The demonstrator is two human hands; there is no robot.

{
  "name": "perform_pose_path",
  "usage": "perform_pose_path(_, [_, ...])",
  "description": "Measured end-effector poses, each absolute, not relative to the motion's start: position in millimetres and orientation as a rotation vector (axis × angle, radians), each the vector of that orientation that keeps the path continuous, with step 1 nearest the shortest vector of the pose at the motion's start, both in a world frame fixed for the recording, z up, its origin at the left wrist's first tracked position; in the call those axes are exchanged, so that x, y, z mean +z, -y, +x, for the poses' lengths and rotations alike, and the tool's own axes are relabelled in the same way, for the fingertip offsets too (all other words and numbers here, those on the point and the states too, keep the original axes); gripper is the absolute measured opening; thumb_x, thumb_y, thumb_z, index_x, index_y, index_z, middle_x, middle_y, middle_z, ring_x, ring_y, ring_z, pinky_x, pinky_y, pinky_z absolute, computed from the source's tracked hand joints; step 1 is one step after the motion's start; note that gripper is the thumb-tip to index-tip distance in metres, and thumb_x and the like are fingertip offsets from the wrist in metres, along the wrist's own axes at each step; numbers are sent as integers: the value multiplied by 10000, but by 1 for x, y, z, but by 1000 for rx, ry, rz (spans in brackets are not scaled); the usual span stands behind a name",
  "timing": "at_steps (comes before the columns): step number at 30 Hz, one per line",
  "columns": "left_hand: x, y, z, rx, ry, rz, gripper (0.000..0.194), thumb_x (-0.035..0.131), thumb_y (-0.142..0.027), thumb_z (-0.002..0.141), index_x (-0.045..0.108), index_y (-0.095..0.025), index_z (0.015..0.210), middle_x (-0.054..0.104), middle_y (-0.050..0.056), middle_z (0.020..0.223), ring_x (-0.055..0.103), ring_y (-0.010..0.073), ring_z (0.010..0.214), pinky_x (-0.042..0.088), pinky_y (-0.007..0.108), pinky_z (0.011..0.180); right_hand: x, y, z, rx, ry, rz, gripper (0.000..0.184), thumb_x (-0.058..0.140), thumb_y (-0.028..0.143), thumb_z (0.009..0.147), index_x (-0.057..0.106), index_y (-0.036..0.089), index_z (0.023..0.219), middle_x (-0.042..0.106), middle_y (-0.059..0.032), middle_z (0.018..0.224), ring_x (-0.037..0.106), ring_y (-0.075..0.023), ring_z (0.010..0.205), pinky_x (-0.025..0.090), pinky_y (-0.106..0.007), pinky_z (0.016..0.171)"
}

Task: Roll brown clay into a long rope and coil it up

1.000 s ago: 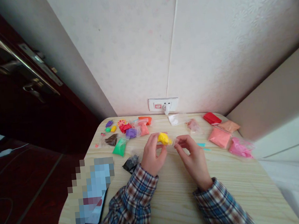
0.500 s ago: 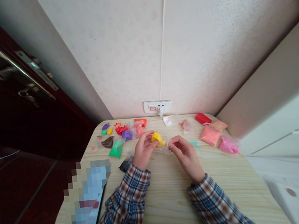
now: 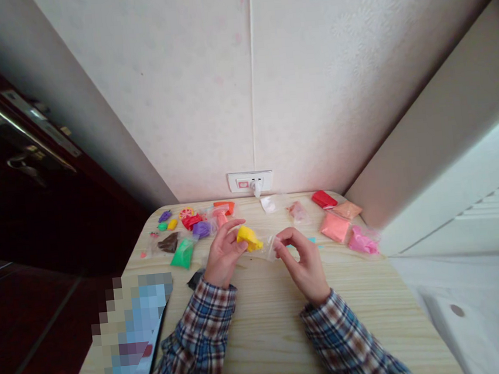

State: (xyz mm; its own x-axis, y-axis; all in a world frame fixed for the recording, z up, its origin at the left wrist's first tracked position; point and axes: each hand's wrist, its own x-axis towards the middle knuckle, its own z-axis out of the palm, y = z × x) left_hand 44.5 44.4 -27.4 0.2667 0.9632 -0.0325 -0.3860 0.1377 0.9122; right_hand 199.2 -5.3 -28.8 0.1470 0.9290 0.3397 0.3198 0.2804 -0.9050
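A clear plastic bag with yellow modelling clay (image 3: 248, 239) inside is held between my two hands above the table. My left hand (image 3: 224, 255) grips the clay end, its thumb in front and the upper fingers stretched out behind. With thumb and forefinger, my right hand (image 3: 301, 259) pinches the clear empty end of the bag (image 3: 271, 247). Left of my left hand lie a green clay bag (image 3: 182, 254) and a black clay bag (image 3: 195, 279), the black one partly hidden by the hand and sleeve. Light-blue strips (image 3: 311, 241) lie behind my right hand.
Bags of brown (image 3: 169, 242), purple (image 3: 201, 230) and red clay (image 3: 191, 222) lie at the back left beside small clay fruit shapes (image 3: 172, 224). Salmon (image 3: 335, 226) and pink clay bags (image 3: 363, 241) lie at right. A tablet-like screen (image 3: 140, 338), blurred, rests at front left. A wall socket (image 3: 250, 181) holds a plug.
The whole view has shifted, so the table and objects appear farther left. My left fingers have spread a little around the yellow clay; my right hand keeps its pinch on the bag.
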Motion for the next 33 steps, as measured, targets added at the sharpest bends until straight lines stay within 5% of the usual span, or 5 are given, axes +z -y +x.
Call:
perform_pose_path(15, [-33,-48,40,1157,-739,953,348,606,-307,765,597,-265,1110,604,45,1051,578,145,902,491,285,767,-63,-5,257,227,1762,-1842,167,506,244,827,627,220,939,577,-77,1003,515,-277,962,370,-432,776])
perform_pose_path(23, [-30,-46,41,1057,-719,972,444,603,-244,747,552,-246,1187,590,60,1063,565,162,920,479,272,736,-65,-9,258,348,1701,-1776,115,516,215,823,620,167,836,565,-75,874,531,-224,858,423,-356,762])
perform_pose_path(29, [-38,-47,40,1013,-651,1043,592,690,-172,655,511,-264,1212,552,51,1130,543,161,954,468,254,727,-68,-8,251,335,1755,-1794,71,563,229,792,626,198,803,558,-65,886,511,-240,892,379,-381,784])
perform_pose_path(33, [-43,-48,42,1057,-710,1106,526,723,-150,638,556,-245,1127,549,32,1149,530,156,995,435,266,831,-68,-6,245,343,1771,-1799,59,558,230,792,603,198,770,570,-66,891,502,-251,910,340,-405,799])
